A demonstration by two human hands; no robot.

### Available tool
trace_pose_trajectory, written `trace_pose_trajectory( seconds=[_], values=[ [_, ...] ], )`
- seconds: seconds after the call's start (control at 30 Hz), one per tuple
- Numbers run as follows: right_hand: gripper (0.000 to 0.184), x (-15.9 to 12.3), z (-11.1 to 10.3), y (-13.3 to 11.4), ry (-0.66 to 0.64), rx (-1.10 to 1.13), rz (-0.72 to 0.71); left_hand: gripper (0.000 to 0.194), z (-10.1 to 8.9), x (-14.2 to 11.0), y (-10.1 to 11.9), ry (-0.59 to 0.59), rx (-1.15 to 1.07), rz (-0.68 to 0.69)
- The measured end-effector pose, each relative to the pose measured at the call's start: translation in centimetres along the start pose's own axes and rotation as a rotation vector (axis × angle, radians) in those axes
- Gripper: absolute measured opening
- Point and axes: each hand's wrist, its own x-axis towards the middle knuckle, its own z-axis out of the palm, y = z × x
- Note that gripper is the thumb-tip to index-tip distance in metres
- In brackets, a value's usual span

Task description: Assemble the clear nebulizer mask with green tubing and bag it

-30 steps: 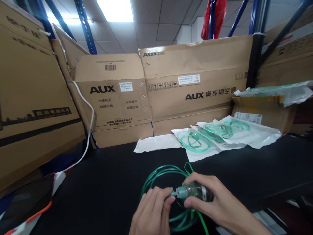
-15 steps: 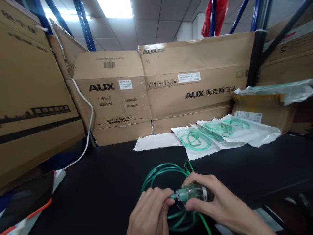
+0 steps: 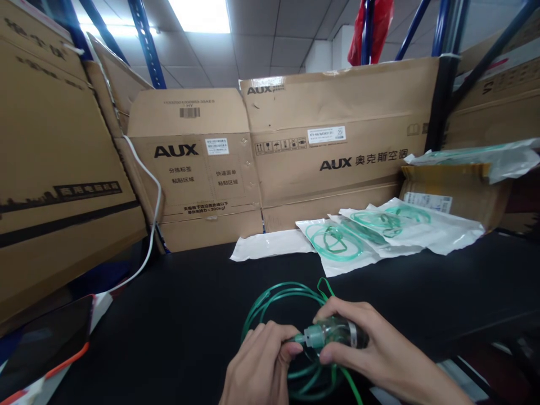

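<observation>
My right hand [image 3: 363, 337] is closed around a clear green oxygen mask [image 3: 337, 331], fingers above and thumb below. A pale green connector [image 3: 313, 336] points left from the mask. At its narrow tip, my left hand [image 3: 262, 360] pinches the end of the green tubing, mostly hidden by the fingers. Coiled green tubing [image 3: 283, 288] lies on the black table under and behind both hands. A bright green elastic strap [image 3: 352, 385] hangs from the mask below my right hand, and a loop of it shows above.
Sealed packs of green masks and tubing [image 3: 335, 243] lie at the back right, beside a white packet [image 3: 274, 245]. Cardboard boxes [image 3: 202, 185] wall off the rear. A phone with an orange edge [image 3: 50, 343] and a white cable [image 3: 158, 197] are on the left.
Almost nothing differs. Both hands hold the same grip at the connector, with the left fingers shifted very slightly.
</observation>
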Motion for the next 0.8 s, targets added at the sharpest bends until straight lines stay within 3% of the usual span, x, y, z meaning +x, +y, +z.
trace_pose_trajectory(
  seconds=[0.27,0.6,0.8],
  values=[
    [0.010,0.3,0.1,-0.4,-0.034,0.022,0.017,0.017,-0.4,0.3,0.1,-0.085,-0.108,-0.122],
    [0.018,0.3,0.1,-0.2,-0.006,0.006,0.060,0.015,-0.3,1.0,0.2,-0.053,-0.066,-0.085],
    [0.025,0.7,0.2,0.4,0.041,0.008,0.028,0.018,-0.2,1.2,0.5,0.041,0.028,-0.067]
  ],
)
